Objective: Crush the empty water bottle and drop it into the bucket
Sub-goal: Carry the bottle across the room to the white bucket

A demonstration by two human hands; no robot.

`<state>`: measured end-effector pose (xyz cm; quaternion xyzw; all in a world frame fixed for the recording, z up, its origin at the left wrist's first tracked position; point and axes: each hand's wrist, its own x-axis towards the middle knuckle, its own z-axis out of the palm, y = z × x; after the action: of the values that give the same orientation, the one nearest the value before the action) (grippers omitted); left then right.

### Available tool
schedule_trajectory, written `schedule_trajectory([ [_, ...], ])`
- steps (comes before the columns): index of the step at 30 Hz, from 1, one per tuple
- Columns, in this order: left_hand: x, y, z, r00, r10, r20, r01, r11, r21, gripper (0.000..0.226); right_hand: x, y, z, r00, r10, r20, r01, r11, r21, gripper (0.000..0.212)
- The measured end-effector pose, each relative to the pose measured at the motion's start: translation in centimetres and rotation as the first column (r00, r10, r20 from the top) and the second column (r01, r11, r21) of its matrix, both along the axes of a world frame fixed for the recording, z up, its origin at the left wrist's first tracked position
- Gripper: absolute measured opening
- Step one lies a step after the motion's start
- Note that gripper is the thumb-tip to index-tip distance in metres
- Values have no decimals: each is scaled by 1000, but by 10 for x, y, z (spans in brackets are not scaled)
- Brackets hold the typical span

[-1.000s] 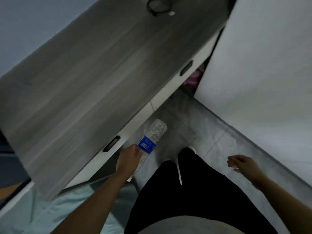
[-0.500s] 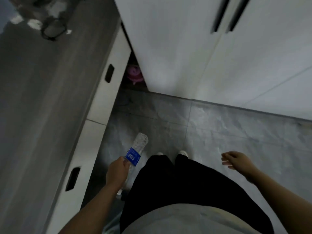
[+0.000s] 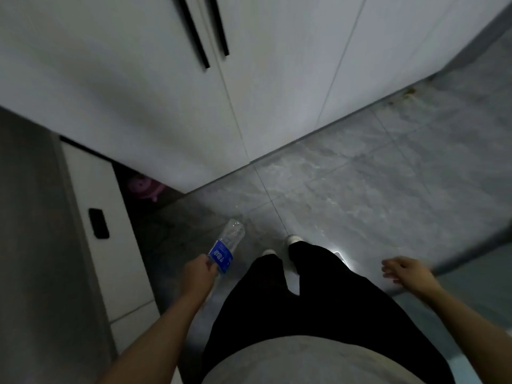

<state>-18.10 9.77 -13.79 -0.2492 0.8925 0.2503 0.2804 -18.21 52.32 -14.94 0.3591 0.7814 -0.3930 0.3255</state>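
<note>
A clear plastic water bottle [image 3: 230, 242] with a blue label points away from me, its base toward the floor ahead. My left hand [image 3: 198, 277] grips it at the neck end, low at my left side. The bottle looks uncrushed. My right hand [image 3: 404, 273] hangs at my right side with fingers loosely apart and nothing in it. No bucket is in view.
White wardrobe doors [image 3: 277, 92] with dark handles stand ahead. A grey desk [image 3: 30, 245] with white drawers [image 3: 110, 231] runs along my left. A pink object [image 3: 145, 187] sits in the dark gap between them. Grey floor tiles [image 3: 360, 195] stretch ahead and right. My legs and feet [image 3: 293, 239] are below.
The view has swung to the right: the desk has slid off to the left and the wardrobe and floor now fill the frame. The bottle stays in my left hand.
</note>
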Motion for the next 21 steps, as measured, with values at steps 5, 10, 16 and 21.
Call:
schedule_trajectory([
  [5, -44, 9, 0, 971, -238, 0, 238, 971, -27, 14, 81, 2, -9, 966, -257, 19, 257, 966, 25, 24],
  [10, -83, 49, 1, 914, -406, 26, 405, 914, 23, 15, 137, 6, -22, 872, -489, 39, 489, 872, 6, 26],
  [16, -127, 128, 1, 788, -616, 16, 616, 787, -32, 16, 153, 33, -27, 784, -618, 53, 620, 785, -10, 27],
  [21, -157, 194, 1, 730, -684, -11, 683, 729, -39, 16, 133, 81, -23, 688, -726, -5, 723, 685, -91, 29],
])
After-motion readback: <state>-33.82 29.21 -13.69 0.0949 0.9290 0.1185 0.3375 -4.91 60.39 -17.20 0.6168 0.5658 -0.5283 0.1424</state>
